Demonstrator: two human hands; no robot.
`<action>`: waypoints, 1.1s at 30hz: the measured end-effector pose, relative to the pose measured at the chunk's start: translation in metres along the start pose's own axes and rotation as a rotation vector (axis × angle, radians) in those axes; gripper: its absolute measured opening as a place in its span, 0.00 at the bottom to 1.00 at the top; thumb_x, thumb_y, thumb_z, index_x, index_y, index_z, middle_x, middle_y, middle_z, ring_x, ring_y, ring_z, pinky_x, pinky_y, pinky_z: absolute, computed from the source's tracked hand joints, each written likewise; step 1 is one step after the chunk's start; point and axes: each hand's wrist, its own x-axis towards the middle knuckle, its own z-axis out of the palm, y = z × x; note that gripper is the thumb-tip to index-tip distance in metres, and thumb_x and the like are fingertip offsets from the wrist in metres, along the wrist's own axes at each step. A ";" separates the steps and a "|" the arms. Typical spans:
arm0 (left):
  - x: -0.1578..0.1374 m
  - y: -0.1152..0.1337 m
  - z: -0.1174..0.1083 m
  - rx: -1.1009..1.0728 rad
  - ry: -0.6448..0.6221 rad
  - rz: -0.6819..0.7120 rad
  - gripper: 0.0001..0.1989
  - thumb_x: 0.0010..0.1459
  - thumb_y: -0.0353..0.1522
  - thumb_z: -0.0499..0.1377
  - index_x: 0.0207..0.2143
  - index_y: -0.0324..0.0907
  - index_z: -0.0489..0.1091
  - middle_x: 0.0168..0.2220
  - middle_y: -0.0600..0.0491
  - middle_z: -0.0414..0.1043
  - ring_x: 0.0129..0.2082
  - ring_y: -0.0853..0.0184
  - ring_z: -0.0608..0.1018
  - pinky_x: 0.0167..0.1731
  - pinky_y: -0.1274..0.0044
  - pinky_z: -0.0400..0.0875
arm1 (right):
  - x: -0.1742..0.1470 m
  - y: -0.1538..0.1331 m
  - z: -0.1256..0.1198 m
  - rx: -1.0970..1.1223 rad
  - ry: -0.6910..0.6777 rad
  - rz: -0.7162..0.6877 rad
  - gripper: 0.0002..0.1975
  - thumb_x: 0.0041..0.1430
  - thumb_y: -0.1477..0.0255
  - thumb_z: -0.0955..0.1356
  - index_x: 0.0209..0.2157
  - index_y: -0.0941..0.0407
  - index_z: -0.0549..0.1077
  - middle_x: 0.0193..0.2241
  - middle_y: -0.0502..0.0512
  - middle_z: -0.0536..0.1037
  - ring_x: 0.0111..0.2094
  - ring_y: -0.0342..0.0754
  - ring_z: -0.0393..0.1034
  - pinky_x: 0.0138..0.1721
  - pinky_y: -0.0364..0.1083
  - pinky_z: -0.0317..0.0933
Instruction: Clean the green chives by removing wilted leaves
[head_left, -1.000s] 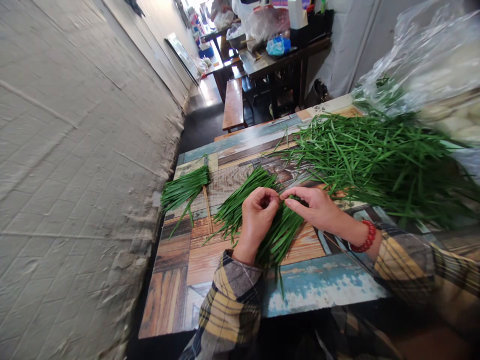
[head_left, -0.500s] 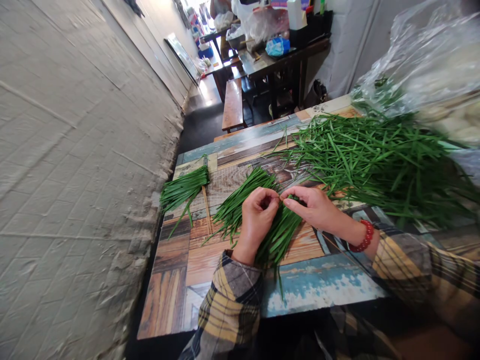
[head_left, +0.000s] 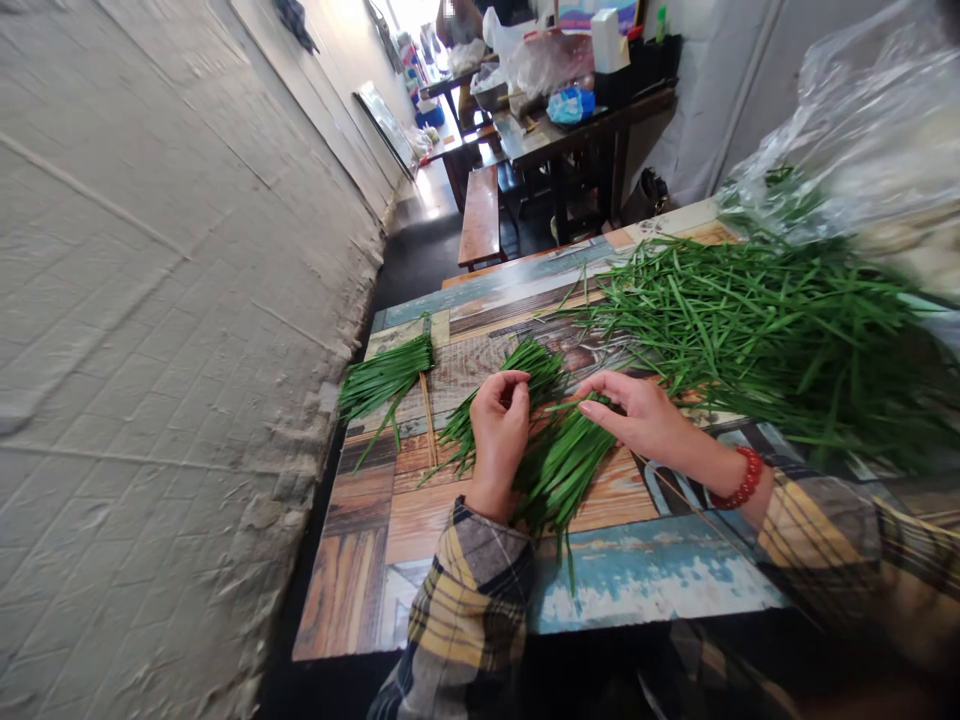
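Cut garlic chives (head_left: 574, 465) lie in a neat row between my hands, their leaves pointing toward me. A thin bamboo skewer (head_left: 694, 505) runs out from under my right hand toward the lower right. My right hand (head_left: 649, 425), with a red bead bracelet at the wrist, pinches a chive whose green end sticks out leftward from the fingertips. To the left, my left hand (head_left: 499, 430) has thumb and fingers pinched together; whatever is between them, if anything, is hidden. Behind it lies another bunch of chives (head_left: 536, 365).
A skewered chive bundle (head_left: 390, 375) lies at the table's left, with bare skewers (head_left: 428, 420) beside it. Loose chives (head_left: 750, 320) are heaped at right near a clear plastic bag (head_left: 862, 130). A brick wall (head_left: 165, 350) borders the left; a bench (head_left: 480, 215) stands beyond the patchwork table (head_left: 600, 585).
My hands, which met at the fingertips, are now apart: the left has drawn back leftward and the right holds a chive end. The whole view has shifted slightly.
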 end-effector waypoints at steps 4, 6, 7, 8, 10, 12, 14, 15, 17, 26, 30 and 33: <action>-0.002 0.000 0.002 0.238 -0.113 0.155 0.06 0.55 0.26 0.55 0.30 0.40 0.72 0.30 0.52 0.70 0.31 0.68 0.71 0.33 0.77 0.64 | -0.001 0.003 0.001 -0.051 -0.001 -0.010 0.11 0.57 0.66 0.65 0.36 0.56 0.74 0.21 0.48 0.71 0.23 0.44 0.64 0.26 0.42 0.56; -0.003 0.000 0.002 0.338 -0.148 0.197 0.06 0.55 0.25 0.55 0.30 0.40 0.72 0.31 0.51 0.70 0.32 0.67 0.72 0.33 0.76 0.64 | -0.001 0.002 0.001 -0.053 0.003 -0.015 0.10 0.57 0.66 0.65 0.36 0.56 0.74 0.22 0.49 0.72 0.24 0.44 0.65 0.26 0.42 0.57; -0.003 0.000 0.003 0.373 -0.148 0.206 0.07 0.55 0.25 0.55 0.31 0.40 0.72 0.31 0.50 0.70 0.33 0.67 0.72 0.34 0.76 0.65 | -0.001 0.002 0.001 -0.050 0.006 -0.021 0.10 0.57 0.66 0.64 0.35 0.56 0.74 0.23 0.49 0.74 0.24 0.44 0.66 0.27 0.43 0.58; -0.003 -0.001 0.002 0.401 -0.139 0.210 0.07 0.55 0.25 0.55 0.31 0.40 0.72 0.32 0.50 0.69 0.33 0.66 0.72 0.34 0.75 0.65 | -0.001 0.001 0.001 -0.046 0.009 -0.031 0.09 0.57 0.67 0.65 0.35 0.56 0.74 0.25 0.50 0.75 0.25 0.44 0.67 0.28 0.43 0.59; -0.003 -0.001 0.001 0.456 -0.102 0.213 0.07 0.55 0.25 0.55 0.34 0.40 0.72 0.33 0.49 0.69 0.35 0.65 0.71 0.36 0.74 0.65 | 0.000 0.000 0.001 -0.032 0.006 -0.047 0.09 0.57 0.68 0.65 0.35 0.56 0.74 0.27 0.51 0.77 0.27 0.45 0.68 0.30 0.43 0.60; -0.002 -0.002 -0.001 0.534 -0.060 0.218 0.08 0.56 0.26 0.54 0.36 0.40 0.72 0.34 0.48 0.69 0.36 0.63 0.71 0.37 0.73 0.65 | 0.000 0.000 0.001 -0.021 0.002 -0.050 0.08 0.58 0.68 0.65 0.35 0.56 0.74 0.28 0.52 0.77 0.27 0.45 0.68 0.30 0.43 0.60; -0.001 -0.002 -0.003 0.625 -0.046 0.229 0.08 0.57 0.27 0.54 0.36 0.40 0.72 0.34 0.47 0.68 0.38 0.61 0.70 0.39 0.71 0.64 | 0.000 0.000 0.001 -0.018 -0.002 -0.047 0.08 0.58 0.68 0.65 0.35 0.56 0.74 0.27 0.51 0.77 0.26 0.45 0.68 0.28 0.43 0.60; -0.001 -0.002 -0.004 0.666 -0.051 0.235 0.07 0.57 0.28 0.55 0.35 0.41 0.72 0.34 0.47 0.68 0.38 0.61 0.70 0.39 0.71 0.64 | 0.000 0.000 0.001 -0.019 -0.001 -0.047 0.08 0.58 0.68 0.65 0.35 0.56 0.74 0.27 0.51 0.77 0.26 0.45 0.68 0.28 0.43 0.60; -0.002 -0.003 -0.005 0.726 -0.071 0.248 0.06 0.56 0.28 0.55 0.32 0.42 0.72 0.33 0.48 0.68 0.38 0.60 0.70 0.39 0.71 0.63 | 0.000 0.000 0.001 -0.020 0.001 -0.049 0.08 0.58 0.67 0.65 0.35 0.55 0.74 0.26 0.51 0.77 0.26 0.45 0.68 0.28 0.43 0.60; 0.000 0.003 -0.001 0.453 -0.045 0.224 0.05 0.52 0.25 0.56 0.25 0.41 0.67 0.29 0.51 0.68 0.34 0.64 0.70 0.38 0.73 0.63 | 0.000 0.001 0.002 -0.021 0.003 -0.065 0.08 0.57 0.68 0.65 0.35 0.56 0.74 0.28 0.51 0.77 0.27 0.45 0.68 0.30 0.43 0.60; 0.001 0.002 0.003 0.057 -0.098 0.008 0.02 0.49 0.25 0.56 0.26 0.40 0.66 0.24 0.56 0.66 0.25 0.70 0.69 0.29 0.79 0.62 | 0.000 0.001 0.002 -0.012 0.007 -0.056 0.08 0.57 0.69 0.65 0.35 0.57 0.74 0.27 0.51 0.76 0.28 0.45 0.68 0.31 0.43 0.60; -0.001 0.005 0.003 -0.221 -0.176 -0.135 0.04 0.49 0.28 0.56 0.30 0.39 0.67 0.26 0.56 0.69 0.26 0.72 0.70 0.27 0.81 0.63 | -0.001 0.001 0.003 0.007 -0.003 -0.039 0.09 0.58 0.68 0.65 0.36 0.57 0.74 0.27 0.51 0.76 0.28 0.45 0.68 0.31 0.44 0.60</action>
